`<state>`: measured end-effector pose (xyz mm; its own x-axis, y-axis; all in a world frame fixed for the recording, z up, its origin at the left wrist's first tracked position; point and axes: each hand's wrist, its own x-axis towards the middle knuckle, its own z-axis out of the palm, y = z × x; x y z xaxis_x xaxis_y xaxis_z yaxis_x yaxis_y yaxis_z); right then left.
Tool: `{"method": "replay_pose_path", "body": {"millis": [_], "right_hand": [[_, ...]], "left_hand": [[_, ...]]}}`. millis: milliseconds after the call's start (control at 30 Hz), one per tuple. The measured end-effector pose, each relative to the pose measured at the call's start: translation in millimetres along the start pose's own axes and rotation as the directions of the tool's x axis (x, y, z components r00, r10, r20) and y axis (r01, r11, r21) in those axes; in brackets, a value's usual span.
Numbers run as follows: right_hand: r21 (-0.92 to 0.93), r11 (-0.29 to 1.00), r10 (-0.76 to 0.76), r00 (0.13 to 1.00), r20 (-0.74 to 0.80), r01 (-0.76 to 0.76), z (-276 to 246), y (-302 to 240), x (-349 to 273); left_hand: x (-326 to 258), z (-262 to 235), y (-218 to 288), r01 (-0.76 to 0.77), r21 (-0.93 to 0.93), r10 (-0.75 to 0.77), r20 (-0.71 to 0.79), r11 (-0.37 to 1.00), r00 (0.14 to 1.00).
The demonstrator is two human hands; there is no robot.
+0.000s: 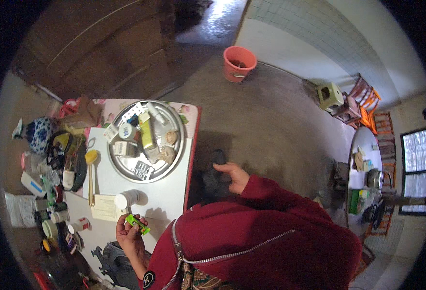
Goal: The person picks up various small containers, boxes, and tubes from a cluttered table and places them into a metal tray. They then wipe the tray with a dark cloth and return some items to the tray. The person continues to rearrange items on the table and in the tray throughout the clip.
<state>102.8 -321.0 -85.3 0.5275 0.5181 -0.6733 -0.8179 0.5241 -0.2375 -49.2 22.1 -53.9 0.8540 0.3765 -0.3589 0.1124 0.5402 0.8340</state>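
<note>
1. Dark red zip jacket point(266, 224) nearest the lens, filling lower centre; soft-looking cloth, metal-toothed zip, patterned fabric peeking out at the bottom edge
2. Left hand point(130, 234), lower left of centre: thumb and fingers pinching a lime-green piece point(137, 224), which sits just below the white jar in frame
3. Lime-green piece: small, narrow, bright; looks like moulded plastic, finer detail hidden by the thumb
4. Handling, my judgement: light, stiff, a bit slick, unlikely to break under a normal pinch; best taken by its long sides near the middle, ends left free
5. Right hand point(233, 177), centre of frame: holds nothing visible, one digit sticking out to the left, the rest loosely curled
6. Bench point(192, 145), left half: red rim, pale smooth top, floral cover showing near its upper end
7. Round tray point(182, 150), upper left of centre: shiny metal, raised rim, crowded with boxes, blister packs, a tub and crumpled bags
8. White jar point(127, 198) just above the left hand: smooth, cylindrical, likely rigid plastic; beside it a flat cream paper point(105, 208)
9. Brush point(91, 179) left of tray: yellowish round head, slim glossy handle
10. Vase point(40, 134), far left: rounded, glazed-looking, blue-and-white; probably fragile
11. Bucket point(235, 71), top centre: pinkish, tapered, on the dull floor point(266, 116)
</note>
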Motion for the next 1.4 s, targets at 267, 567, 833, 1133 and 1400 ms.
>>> {"method": "replay_pose_path", "body": {"millis": [267, 567, 833, 1133, 1400], "right_hand": [[0.068, 0.993, 0.097, 0.994, 0.054, -0.1, -2, 2, -10], [-0.218, 0.975, -0.07, 0.986, -0.148, 0.037, 3, 5, -1], [-0.208, 0.975, 0.042, 0.987, -0.157, -0.075, 9, 7, 10], [-0.197, 0.98, -0.048, 0.991, -0.129, 0.022, 9, -13, 12], [-0.268, 0.955, 0.118, 0.991, -0.063, -0.131, 8, -48, 38]], "left_hand": [[-10, -10, -9, -0.026, 0.075, 0.037, -0.144, 0.997, 0.989], [2, -45, -60, 0.194, 0.518, 0.081, -0.461, 0.833, 0.883], [6, -39, -66, 0.217, 0.87, 0.27, -0.36, 0.443, 0.893], [3, 25, -28, -0.167, 0.67, 0.281, -0.065, 0.724, 0.957], [81, 121, -35, -0.441, 0.867, 0.334, 0.355, 0.232, 0.873]]}}
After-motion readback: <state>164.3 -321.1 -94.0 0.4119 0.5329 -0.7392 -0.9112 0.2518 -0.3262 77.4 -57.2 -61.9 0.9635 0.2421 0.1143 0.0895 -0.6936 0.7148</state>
